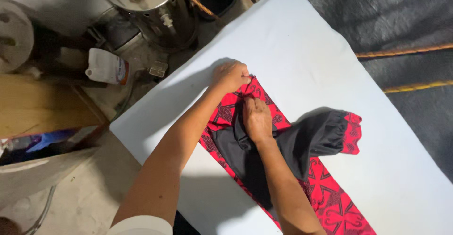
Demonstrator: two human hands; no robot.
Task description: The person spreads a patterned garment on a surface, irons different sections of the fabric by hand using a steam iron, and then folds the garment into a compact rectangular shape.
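Left hand (230, 76) pinches the top edge of a soft red-and-black patterned garment (325, 197) on a smooth white board (306, 51), right hand (257, 119) pressing flat, fingertips hidden in folds.

A garment (283, 155) lies on the desk (311, 51) (both hands at its far end); left of the desk, a jug (106, 66) before a metal drum (151, 8).

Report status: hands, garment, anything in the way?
Left hand pinching top edge of red and black garment. Right hand pressing flat on its black middle. Garment lies on white table. Nothing in the way.
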